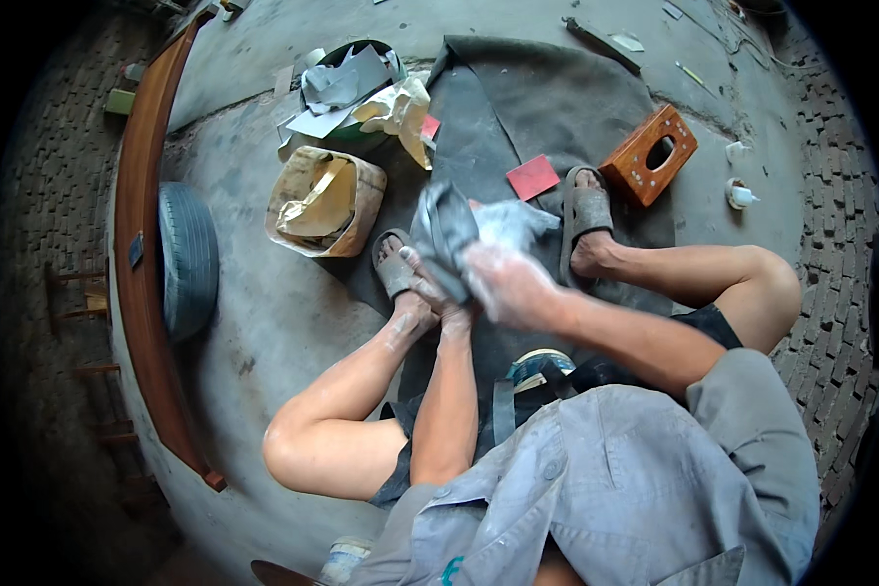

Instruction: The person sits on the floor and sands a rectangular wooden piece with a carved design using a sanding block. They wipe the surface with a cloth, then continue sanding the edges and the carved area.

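My left hand point(447, 301) is wrapped round the lower end of a dark grey object point(444, 230), held up between my feet; motion blur hides its exact kind. Against its right side lies my right hand point(518, 281), dusted with white powder and smeared by movement. A whitish, crumpled, cloth-like piece point(520, 223) sticks out beyond the right hand and seems to be gripped in it. A dark grey sheet point(547, 98) is spread on the floor under my sandalled feet. On it, just past my hands, a pink-red square point(532, 178) lies flat.
Left of my hands stands a worn square container point(361, 200) with yellowish paper inside. Behind it, a round bin point(393, 61) overflows with scraps. A wooden tissue box point(676, 132) and a small white bottle point(740, 197) are at right. A long wooden beam point(145, 234) and a tyre point(188, 259) stand at left.
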The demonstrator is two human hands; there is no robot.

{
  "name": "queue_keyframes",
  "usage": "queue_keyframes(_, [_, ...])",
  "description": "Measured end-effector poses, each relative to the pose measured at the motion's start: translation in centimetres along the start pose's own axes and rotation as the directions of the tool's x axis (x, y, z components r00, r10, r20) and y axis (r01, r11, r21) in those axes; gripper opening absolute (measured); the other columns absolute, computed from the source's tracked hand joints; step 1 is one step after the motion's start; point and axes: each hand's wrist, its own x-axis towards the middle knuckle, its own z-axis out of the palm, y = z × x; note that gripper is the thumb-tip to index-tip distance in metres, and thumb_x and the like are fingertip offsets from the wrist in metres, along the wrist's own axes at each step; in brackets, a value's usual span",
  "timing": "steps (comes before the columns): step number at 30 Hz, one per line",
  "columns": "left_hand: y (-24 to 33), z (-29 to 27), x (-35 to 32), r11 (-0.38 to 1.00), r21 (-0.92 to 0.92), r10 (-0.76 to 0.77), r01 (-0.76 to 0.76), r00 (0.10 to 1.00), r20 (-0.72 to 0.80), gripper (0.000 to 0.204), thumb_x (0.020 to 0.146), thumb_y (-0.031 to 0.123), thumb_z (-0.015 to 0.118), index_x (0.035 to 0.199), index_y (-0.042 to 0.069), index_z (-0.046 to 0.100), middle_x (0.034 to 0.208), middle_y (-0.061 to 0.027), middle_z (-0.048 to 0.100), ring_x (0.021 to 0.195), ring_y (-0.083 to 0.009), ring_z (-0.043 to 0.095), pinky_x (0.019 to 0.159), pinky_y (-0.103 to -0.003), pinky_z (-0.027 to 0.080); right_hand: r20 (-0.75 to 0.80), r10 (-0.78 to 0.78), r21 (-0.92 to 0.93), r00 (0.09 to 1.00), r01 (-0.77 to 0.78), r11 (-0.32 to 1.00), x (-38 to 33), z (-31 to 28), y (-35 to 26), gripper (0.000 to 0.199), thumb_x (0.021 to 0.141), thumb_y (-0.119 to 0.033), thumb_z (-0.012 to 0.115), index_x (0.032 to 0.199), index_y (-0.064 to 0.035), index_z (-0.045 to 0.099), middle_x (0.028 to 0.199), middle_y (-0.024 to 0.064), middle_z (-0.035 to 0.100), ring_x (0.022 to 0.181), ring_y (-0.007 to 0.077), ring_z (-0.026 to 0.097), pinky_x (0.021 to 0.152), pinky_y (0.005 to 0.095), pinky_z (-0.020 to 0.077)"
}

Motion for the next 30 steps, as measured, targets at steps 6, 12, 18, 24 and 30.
queue_keyframes(6, [-0.3, 0.5, 0.0, 0.997, -0.047, 0.068, -0.069, 0.997, -0.023, 0.064, 0.113, 0.051, 0.032, 0.076, 0.004, 0.054, 0.072, -0.0055, 0.054, 0.069, -0.0195, 0.048, 0.066, -0.034, 0.041, -0.013, -0.021, 0.163, 1.000, 0.023, 0.986, 0.0, 0.3, -3.3, 0.050, 0.091, -0.032, 0.056, 0.119, 0.0084, 0.068, 0.133, 0.0268, 0.061, 0.132, 0.0419, 0.054, 0.115, 0.0520, 0.0397])
queue_keyframes(12, [-2.2, -0.1, 1.0, 0.995, -0.081, 0.061, -0.060, 0.998, 0.008, 0.066, 0.110, 0.059, 0.030, 0.083, 0.003, 0.049, 0.082, -0.0053, 0.049, 0.077, -0.0205, 0.046, 0.071, -0.036, 0.040, 0.088, 0.122, -0.059, 0.989, -0.117, 0.991, 2.6, -1.0, 1.2, 0.043, 0.087, -0.026, 0.058, 0.112, 0.0076, 0.068, 0.126, 0.0249, 0.063, 0.126, 0.0403, 0.058, 0.114, 0.0492, 0.0395])
queue_keyframes(18, [-5.3, 0.7, 2.1, 0.991, 0.009, 0.135, -0.135, 0.991, 0.015, 0.069, 0.110, 0.059, 0.029, 0.086, 0.002, 0.061, 0.083, -0.0067, 0.058, 0.077, -0.0213, 0.055, 0.072, -0.036, 0.046, 0.075, 0.011, -0.209, 0.997, 0.005, 0.978, -0.4, -0.4, 2.4, 0.030, 0.083, -0.019, 0.062, 0.102, 0.0032, 0.067, 0.112, 0.0236, 0.063, 0.107, 0.0383, 0.063, 0.091, 0.0487, 0.0515])
queue_keyframes(24, [-3.6, -2.3, 1.9, 0.730, 0.114, 0.670, -0.674, 0.738, 0.078, 0.062, 0.110, 0.052, 0.039, 0.125, -0.007, 0.054, 0.117, -0.0152, 0.064, 0.090, -0.0265, 0.063, 0.086, -0.032, 0.052, -0.215, -0.085, 0.094, 0.973, 0.107, 0.990, -2.7, 1.0, -3.6, 0.033, 0.081, -0.017, 0.061, 0.099, 0.0093, 0.070, 0.115, 0.0272, 0.062, 0.118, 0.0437, 0.060, 0.120, 0.0531, 0.0352])
queue_keyframes(30, [-1.0, -0.7, 0.7, 0.961, -0.276, -0.007, 0.023, 0.998, 0.060, 0.078, 0.111, 0.057, 0.031, 0.060, 0.001, 0.050, 0.064, -0.0043, 0.054, 0.065, -0.0191, 0.050, 0.066, -0.031, 0.044, -0.017, 0.643, 0.527, 0.766, -0.540, 0.657, 0.7, -1.8, 7.1, 0.039, 0.109, -0.025, 0.041, 0.136, -0.0032, 0.057, 0.097, 0.0272, 0.069, 0.093, 0.0449, 0.068, 0.080, 0.0506, 0.0519])
